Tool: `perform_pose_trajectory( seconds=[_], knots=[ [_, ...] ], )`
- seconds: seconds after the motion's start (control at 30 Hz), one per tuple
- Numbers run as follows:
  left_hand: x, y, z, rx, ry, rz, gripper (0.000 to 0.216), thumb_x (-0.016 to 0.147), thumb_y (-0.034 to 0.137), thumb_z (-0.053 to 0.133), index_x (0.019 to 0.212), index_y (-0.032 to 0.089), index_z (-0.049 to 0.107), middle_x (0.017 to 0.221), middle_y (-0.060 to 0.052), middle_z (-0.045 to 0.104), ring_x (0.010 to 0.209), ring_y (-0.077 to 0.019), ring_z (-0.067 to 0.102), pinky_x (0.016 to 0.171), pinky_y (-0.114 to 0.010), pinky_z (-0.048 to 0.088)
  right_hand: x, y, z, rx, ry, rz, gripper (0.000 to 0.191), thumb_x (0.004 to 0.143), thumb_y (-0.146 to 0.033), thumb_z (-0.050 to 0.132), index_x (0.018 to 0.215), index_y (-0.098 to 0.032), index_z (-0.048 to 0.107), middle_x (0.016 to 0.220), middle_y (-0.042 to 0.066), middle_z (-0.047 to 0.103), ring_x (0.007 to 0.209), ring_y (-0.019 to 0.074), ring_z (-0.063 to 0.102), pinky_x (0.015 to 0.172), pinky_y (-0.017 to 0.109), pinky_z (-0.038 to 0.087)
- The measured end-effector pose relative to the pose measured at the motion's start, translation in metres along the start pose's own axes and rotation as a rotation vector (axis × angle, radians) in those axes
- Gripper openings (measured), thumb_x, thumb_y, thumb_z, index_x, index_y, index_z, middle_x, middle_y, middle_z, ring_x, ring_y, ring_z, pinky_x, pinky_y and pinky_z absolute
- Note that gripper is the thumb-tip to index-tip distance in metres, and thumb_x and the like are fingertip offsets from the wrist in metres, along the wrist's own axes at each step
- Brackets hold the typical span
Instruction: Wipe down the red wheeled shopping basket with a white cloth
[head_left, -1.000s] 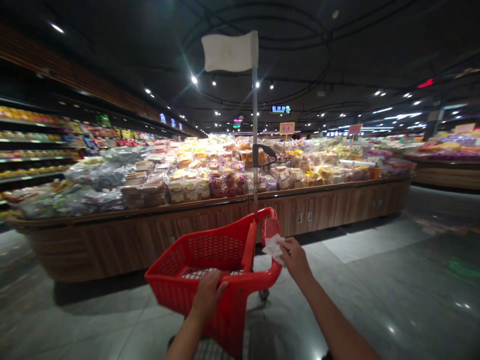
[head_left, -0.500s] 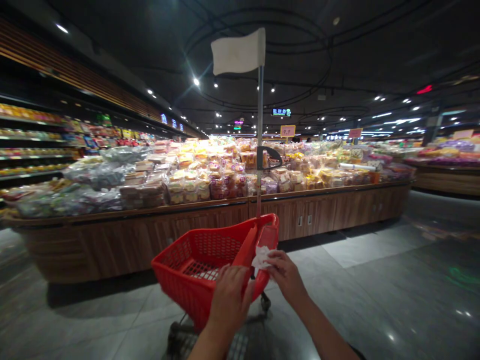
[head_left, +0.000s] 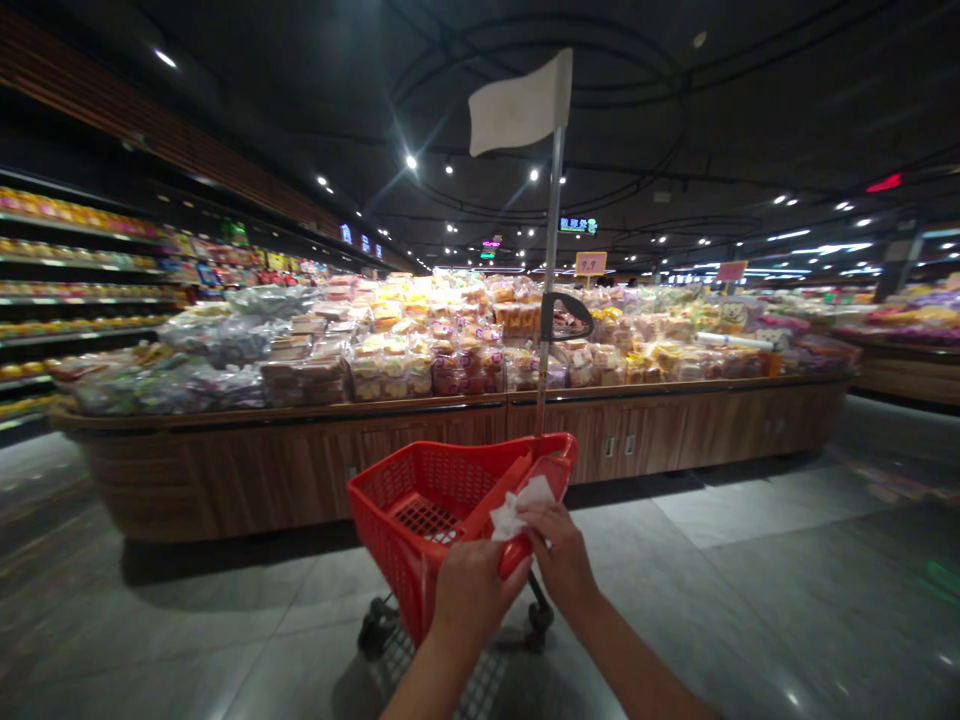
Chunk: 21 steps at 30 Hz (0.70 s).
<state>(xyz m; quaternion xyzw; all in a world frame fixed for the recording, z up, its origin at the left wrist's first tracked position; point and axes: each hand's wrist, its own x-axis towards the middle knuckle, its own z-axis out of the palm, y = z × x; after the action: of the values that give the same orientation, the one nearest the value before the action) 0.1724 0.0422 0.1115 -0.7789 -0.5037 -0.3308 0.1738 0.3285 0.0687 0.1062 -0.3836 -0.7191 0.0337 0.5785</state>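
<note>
So this is a big supermarket with a dark ceiling (head_left: 322, 90) full of spotlights, and a grey tiled floor (head_left: 757, 620). Across the middle sits a long wood-panelled display counter (head_left: 262, 465), heaped with clear-bagged packs of food (head_left: 390, 365). In front of it there's a red plastic shopping cart with a lattice basket (head_left: 397, 555), and a thin upright pole (head_left: 553, 210) topped by a plain white flag (head_left: 517, 105) rises by its far end

Left hand (head_left: 469, 590) is clamped over the cart's near corner, thumb on the handle side. Right hand (head_left: 559, 555) is just beside it, fingertips pinched on a crumpled white tissue (head_left: 517, 507); whether the two hands touch, can't tell. Cart's red loop handle (head_left: 514, 556) has its long axis running away from the person and a bit rightward, toward the pole's foot. Tissue's against its near half, just ahead of both hands, spread lower left to upper right, and the right hand's the nearer one
</note>
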Motion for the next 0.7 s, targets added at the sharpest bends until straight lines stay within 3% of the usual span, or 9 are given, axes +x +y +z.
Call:
perform_pose_trajectory(
  seconds=[0.07,0.13,0.27,0.33,0.43,0.53,0.6,0.7],
  knots=[
    [-0.001,-0.004,-0.001,-0.004,0.008,0.014,0.035,0.079,0.051,0.049,0.064,0.021,0.059,0.061,-0.003,0.063,0.062,-0.0177,0.059,0.061,-0.029,0.039,-0.009,-0.004,0.004,0.033,0.001,-0.048,0.026,0.082,-0.016,0.05,0.097,-0.027,0.068,0.1,0.005,0.068,0.097,0.0201,0.057,0.085,0.038,0.047],
    [-0.003,-0.008,-0.002,-0.001,0.009,0.015,0.039,0.08,0.054,0.048,0.063,0.02,0.059,0.061,-0.003,0.062,0.061,-0.0174,0.058,0.06,-0.029,0.039,-0.008,0.007,0.002,0.036,0.084,-0.009,0.025,0.083,-0.019,0.049,0.098,-0.026,0.068,0.102,0.006,0.067,0.099,0.02,0.056,0.087,0.039,0.046],
    [-0.003,-0.014,0.001,-0.01,-0.016,0.012,0.044,0.082,0.055,0.044,0.059,0.019,0.057,0.06,-0.004,0.062,0.062,-0.018,0.058,0.062,-0.03,0.039,0.007,0.04,0.0,0.059,0.395,0.244,0.023,0.082,-0.03,0.049,0.092,-0.017,0.065,0.102,0.009,0.061,0.098,0.0213,0.055,0.086,0.039,0.044],
    [-0.002,-0.016,0.003,-0.025,-0.021,0.01,0.043,0.085,0.051,0.041,0.06,0.02,0.057,0.061,-0.003,0.062,0.063,-0.018,0.058,0.063,-0.03,0.039,0.004,0.04,0.01,0.096,0.497,0.371,0.023,0.081,-0.034,0.05,0.089,-0.016,0.061,0.094,0.008,0.06,0.091,0.0201,0.056,0.082,0.036,0.045],
    [0.001,-0.019,0.005,-0.065,-0.017,0.015,0.042,0.089,0.042,0.036,0.062,0.019,0.058,0.062,-0.003,0.063,0.064,-0.0165,0.058,0.064,-0.029,0.038,-0.018,0.015,0.036,0.231,0.47,0.488,0.02,0.083,-0.036,0.048,0.088,-0.018,0.054,0.08,0.002,0.056,0.072,0.0151,0.054,0.068,0.028,0.046],
    [0.005,-0.024,0.005,-0.109,-0.008,0.018,0.044,0.091,0.035,0.031,0.061,0.019,0.057,0.061,-0.002,0.062,0.061,-0.0143,0.057,0.063,-0.027,0.037,-0.036,-0.009,0.056,0.326,0.378,0.474,0.016,0.082,-0.036,0.051,0.084,-0.02,0.053,0.075,-0.001,0.054,0.069,0.0142,0.053,0.065,0.025,0.045],
    [0.006,-0.029,0.003,-0.127,0.006,0.012,0.045,0.092,0.034,0.03,0.06,0.018,0.057,0.06,-0.002,0.062,0.06,-0.0136,0.056,0.062,-0.026,0.036,-0.032,-0.007,0.057,0.348,0.385,0.485,0.017,0.08,-0.036,0.052,0.083,-0.019,0.053,0.077,-0.001,0.055,0.072,0.015,0.054,0.067,0.026,0.045],
    [0.008,-0.036,-0.001,-0.16,0.004,0.018,0.047,0.092,0.033,0.028,0.058,0.017,0.056,0.059,-0.003,0.061,0.058,-0.013,0.054,0.06,-0.026,0.036,-0.004,0.023,0.042,0.346,0.482,0.571,0.023,0.074,-0.038,0.055,0.084,-0.017,0.055,0.079,0.002,0.058,0.077,0.0174,0.055,0.072,0.029,0.044]
  ],
)
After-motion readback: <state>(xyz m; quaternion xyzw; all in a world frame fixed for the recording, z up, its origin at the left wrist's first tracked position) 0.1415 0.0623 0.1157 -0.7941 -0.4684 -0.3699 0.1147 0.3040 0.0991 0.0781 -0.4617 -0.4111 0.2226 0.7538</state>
